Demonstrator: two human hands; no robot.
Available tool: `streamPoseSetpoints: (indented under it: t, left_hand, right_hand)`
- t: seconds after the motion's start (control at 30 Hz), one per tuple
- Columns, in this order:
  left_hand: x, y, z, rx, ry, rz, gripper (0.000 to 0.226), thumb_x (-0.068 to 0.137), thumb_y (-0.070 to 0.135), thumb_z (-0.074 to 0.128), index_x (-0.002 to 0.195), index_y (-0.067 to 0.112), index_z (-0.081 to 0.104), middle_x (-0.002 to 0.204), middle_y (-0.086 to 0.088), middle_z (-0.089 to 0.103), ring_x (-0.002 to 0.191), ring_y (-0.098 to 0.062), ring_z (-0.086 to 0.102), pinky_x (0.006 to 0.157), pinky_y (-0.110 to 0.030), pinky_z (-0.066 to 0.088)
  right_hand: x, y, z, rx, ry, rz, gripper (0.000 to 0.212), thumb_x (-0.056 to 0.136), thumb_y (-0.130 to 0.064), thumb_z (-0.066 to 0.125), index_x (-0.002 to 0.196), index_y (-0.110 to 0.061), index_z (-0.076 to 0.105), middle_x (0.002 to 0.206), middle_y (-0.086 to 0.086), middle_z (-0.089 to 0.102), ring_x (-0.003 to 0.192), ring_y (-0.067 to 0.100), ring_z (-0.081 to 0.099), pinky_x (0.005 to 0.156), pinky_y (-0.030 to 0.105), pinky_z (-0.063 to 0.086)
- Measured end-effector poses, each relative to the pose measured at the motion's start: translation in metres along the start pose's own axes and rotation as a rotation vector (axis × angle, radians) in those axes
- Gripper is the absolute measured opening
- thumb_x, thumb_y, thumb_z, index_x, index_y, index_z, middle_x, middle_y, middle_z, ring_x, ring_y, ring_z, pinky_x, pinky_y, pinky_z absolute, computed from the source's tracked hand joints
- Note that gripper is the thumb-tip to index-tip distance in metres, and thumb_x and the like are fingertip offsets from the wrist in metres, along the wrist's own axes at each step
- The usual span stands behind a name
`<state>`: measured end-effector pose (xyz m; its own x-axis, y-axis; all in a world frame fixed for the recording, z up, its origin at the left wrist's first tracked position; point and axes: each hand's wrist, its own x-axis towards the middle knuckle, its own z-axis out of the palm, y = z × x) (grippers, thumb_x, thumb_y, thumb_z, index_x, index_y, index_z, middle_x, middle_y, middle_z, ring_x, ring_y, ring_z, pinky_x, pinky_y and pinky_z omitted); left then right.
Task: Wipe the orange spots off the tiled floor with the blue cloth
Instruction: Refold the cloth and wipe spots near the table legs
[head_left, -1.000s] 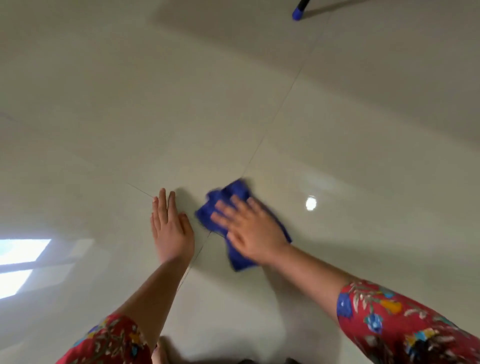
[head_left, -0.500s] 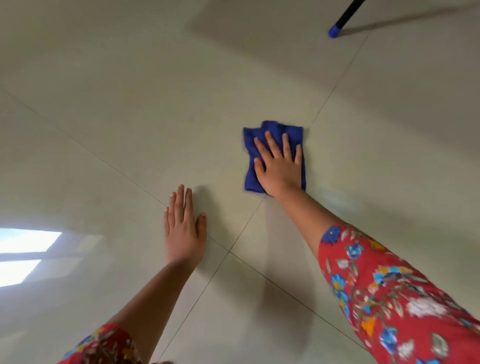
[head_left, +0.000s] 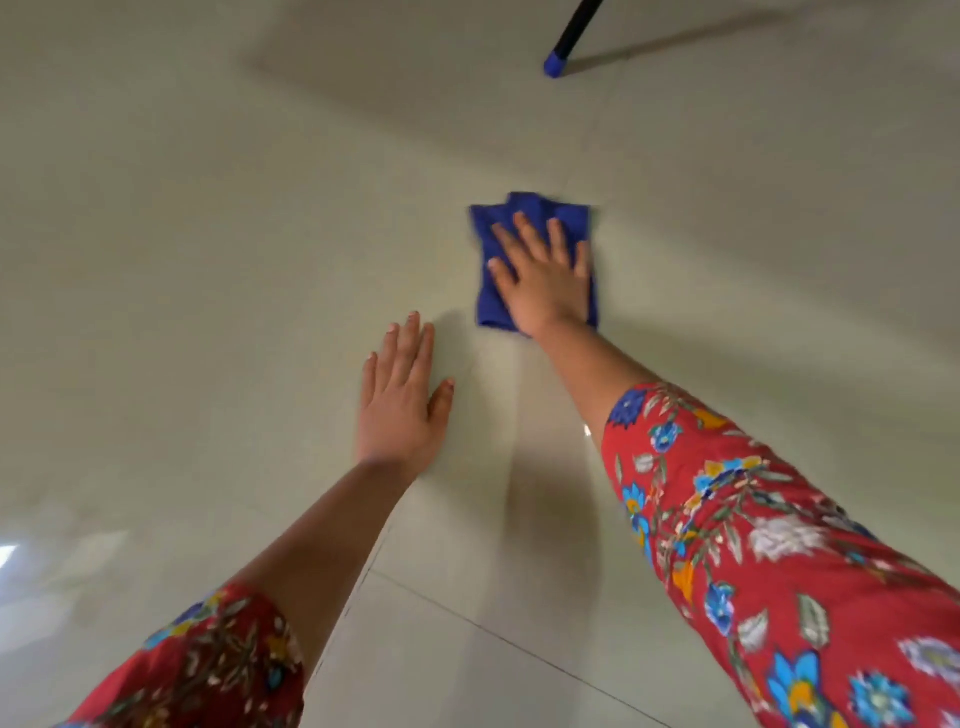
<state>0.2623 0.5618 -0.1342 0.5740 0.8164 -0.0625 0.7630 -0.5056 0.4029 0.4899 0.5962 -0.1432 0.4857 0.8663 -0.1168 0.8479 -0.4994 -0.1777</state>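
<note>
- Bracing near the body, the left hand lies flat on the tiled floor, fingers together and stretched out, holding nothing — it looks like a prop for the reach.
- Just beyond it and to the right, the right hand is spread open, palm down on the blue cloth, pressing it to the floor rather than gripping it; no finger curls round an edge.
- The cloth is folded into a small pad, soft and light by the look of it. On tile this glossy it should slide easily, and may bunch or slip from under the palm unless the pressure stays broad. Pinching a folded edge would be the place to lift it.
- Farthest off, a dark pole with a blue tip touches the floor; its upper part is cut off by the frame.
- No orange spots can be made out — any under the cloth are hidden, and blur smears the grout lines and glare, so how much wiping remains cannot be judged.
</note>
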Motion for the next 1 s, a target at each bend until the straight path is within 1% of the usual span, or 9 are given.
streamPoseSetpoints:
  t: [0.17,0.27,0.33,0.43,0.5,0.67,0.73,0.9,1.0]
  left_hand:
    - [0.013,0.052,0.024,0.06,-0.171,0.243,0.065,0.098,0.05,0.021,0.154,0.027,-0.004,0.159,0.013,-0.016,0.146,-0.009,-0.019,0.119,-0.031,-0.009]
    - [0.004,0.068,0.038,0.093,-0.258,0.321,0.071,0.095,0.059,0.016,0.152,0.029,-0.013,0.158,0.013,-0.021,0.145,-0.009,-0.022,0.119,-0.031,-0.011]
    - [0.001,0.069,0.043,0.142,-0.263,0.318,0.076,0.093,0.064,0.021,0.151,0.029,-0.014,0.157,0.013,-0.024,0.144,-0.008,-0.026,0.117,-0.03,-0.014]
    - [0.0,0.074,0.044,0.143,-0.231,0.274,0.081,0.09,0.066,0.028,0.153,0.029,-0.007,0.157,0.015,-0.02,0.143,-0.006,-0.024,0.116,-0.029,-0.015]
    - [-0.001,0.08,0.047,0.123,-0.218,0.26,0.08,0.09,0.066,0.028,0.154,0.028,-0.003,0.159,0.014,-0.015,0.146,-0.007,-0.017,0.117,-0.03,-0.012]
    - [-0.003,0.111,0.052,0.097,-0.262,0.377,0.078,0.091,0.065,0.023,0.154,0.03,-0.007,0.158,0.015,-0.021,0.145,-0.006,-0.022,0.116,-0.029,-0.016]
    - [-0.004,0.129,0.059,0.062,-0.303,0.427,0.078,0.091,0.063,0.026,0.153,0.03,-0.009,0.156,0.016,-0.023,0.143,-0.004,-0.025,0.113,-0.025,-0.02]
    - [-0.017,0.175,0.084,0.062,-0.392,0.591,0.077,0.092,0.061,0.028,0.153,0.032,-0.01,0.156,0.014,-0.026,0.139,-0.003,-0.031,0.112,-0.025,-0.023]
    - [-0.029,0.189,0.094,0.054,-0.393,0.616,0.074,0.095,0.054,0.034,0.153,0.031,-0.006,0.155,0.013,-0.024,0.143,-0.006,-0.024,0.115,-0.028,-0.018]
  right_hand:
    - [-0.009,0.131,-0.022,0.04,0.075,0.462,0.054,0.1,-0.055,0.021,0.152,-0.043,0.015,0.163,-0.015,0.007,0.151,0.023,0.001,0.118,0.057,0.002]
    - [-0.014,0.134,-0.026,0.065,0.086,0.545,0.053,0.101,-0.052,0.019,0.153,-0.041,0.011,0.163,-0.013,0.004,0.15,0.027,-0.003,0.117,0.06,-0.001]
    - [-0.021,0.104,-0.023,0.049,0.045,0.387,0.054,0.101,-0.051,0.021,0.153,-0.04,0.011,0.163,-0.011,0.004,0.15,0.029,-0.001,0.117,0.06,0.0]
    - [-0.077,0.071,-0.003,-0.071,-0.002,-0.067,0.052,0.099,-0.052,0.022,0.15,-0.043,0.021,0.161,-0.014,0.016,0.15,0.025,0.011,0.118,0.055,0.008]
    - [-0.097,0.101,-0.002,-0.041,-0.001,-0.128,0.051,0.098,-0.052,0.024,0.149,-0.044,0.027,0.16,-0.015,0.021,0.149,0.022,0.017,0.118,0.052,0.011]
    - [-0.117,0.259,-0.035,-0.004,0.077,0.491,0.051,0.101,-0.051,0.028,0.151,-0.043,0.019,0.162,-0.015,0.011,0.15,0.02,0.009,0.119,0.052,0.006]
    - [-0.155,0.301,-0.04,0.025,0.094,0.633,0.052,0.101,-0.053,0.025,0.151,-0.045,0.015,0.162,-0.017,0.008,0.151,0.019,0.006,0.119,0.052,0.005]
    - [-0.239,0.336,-0.041,0.049,0.119,0.919,0.052,0.103,-0.051,0.02,0.153,-0.043,0.009,0.163,-0.014,0.003,0.151,0.021,0.0,0.119,0.055,0.004]
    - [-0.244,0.305,-0.034,0.078,0.127,1.011,0.053,0.103,-0.048,0.023,0.153,-0.041,0.008,0.163,-0.012,0.002,0.151,0.025,-0.001,0.118,0.056,0.002]
